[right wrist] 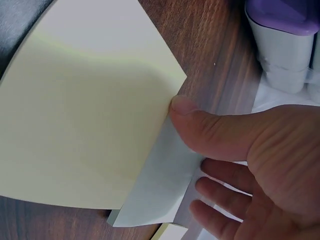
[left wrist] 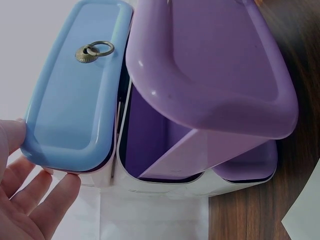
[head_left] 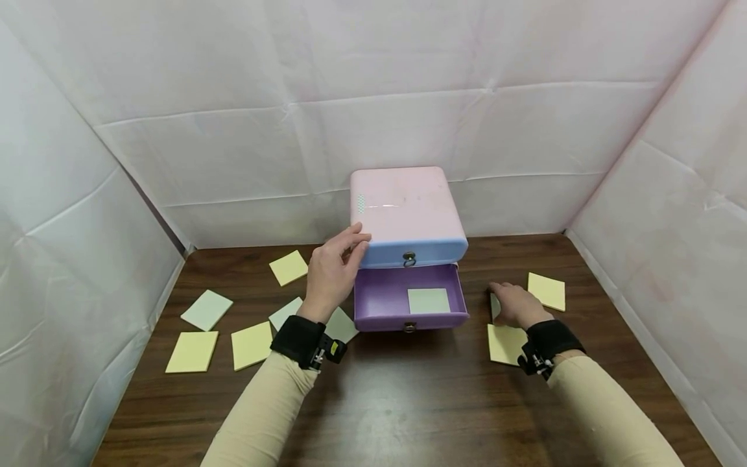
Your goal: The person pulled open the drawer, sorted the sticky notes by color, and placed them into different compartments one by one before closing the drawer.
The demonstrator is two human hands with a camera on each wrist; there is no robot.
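Observation:
A small pink chest (head_left: 403, 201) stands at the back of the brown table (head_left: 408, 402). Its blue upper drawer (head_left: 420, 251) (left wrist: 75, 100) is pushed in. The purple lower drawer (head_left: 382, 295) (left wrist: 215, 75) is pulled out, and a pale green note pad (head_left: 428, 300) lies inside. My left hand (head_left: 332, 272) (left wrist: 30, 200) rests against the chest's front left corner with relaxed fingers. My right hand (head_left: 516, 305) (right wrist: 250, 160) pinches a pale green pad (head_left: 494, 305) (right wrist: 155, 195) on the table, thumb on its top. That pad lies against a yellow pad (head_left: 504, 344) (right wrist: 85, 125).
More pads lie about: a yellow one (head_left: 546, 290) at the right, then yellow ones (head_left: 288, 267) (head_left: 192, 351) (head_left: 252, 345) and pale ones (head_left: 207, 309) (head_left: 286, 312) (head_left: 341, 324) at the left. White sheet walls (head_left: 373, 97) close in the table at the back and both sides.

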